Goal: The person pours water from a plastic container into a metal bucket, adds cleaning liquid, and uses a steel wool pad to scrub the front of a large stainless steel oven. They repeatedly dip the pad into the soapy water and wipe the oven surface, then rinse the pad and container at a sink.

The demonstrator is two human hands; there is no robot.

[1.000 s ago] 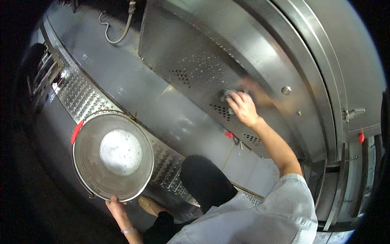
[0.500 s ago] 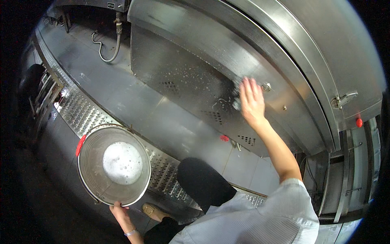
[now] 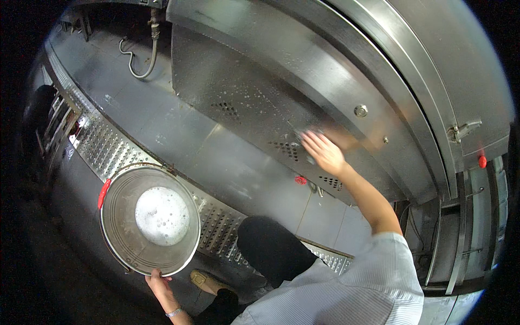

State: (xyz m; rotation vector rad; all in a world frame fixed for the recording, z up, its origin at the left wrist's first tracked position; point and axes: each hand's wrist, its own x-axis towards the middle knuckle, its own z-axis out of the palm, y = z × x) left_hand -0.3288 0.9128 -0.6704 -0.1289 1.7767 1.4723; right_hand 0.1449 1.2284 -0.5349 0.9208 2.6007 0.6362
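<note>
My left hand (image 3: 156, 280) grips the near rim of a round metal bucket (image 3: 119, 227), fingers closed over its edge. White foamy liquid (image 3: 162, 215) lies in the bottom, and a red grip (image 3: 104, 194) sits on the bucket's handle. My right hand (image 3: 324, 153) presses flat against the lower stainless steel panel (image 3: 244, 81), beside a group of vent holes. Under its fingers is a grey scouring pad (image 3: 310, 159), mostly covered by the hand. Wet spots and suds streaks mark the panel around and left of it.
A perforated metal drain cover (image 3: 216, 222) runs across the tiled floor under the bucket. A red valve knob (image 3: 300, 180) sticks out below the panel. At the right are a door latch (image 3: 465, 130) and an open metal rack (image 3: 460, 233). A flexible hose (image 3: 154, 57) hangs at the upper left.
My right hand has moved down the panel with the scouring pad, toward the vent holes. The suds there look more smeared. My left hand keeps its hold on the bucket.
</note>
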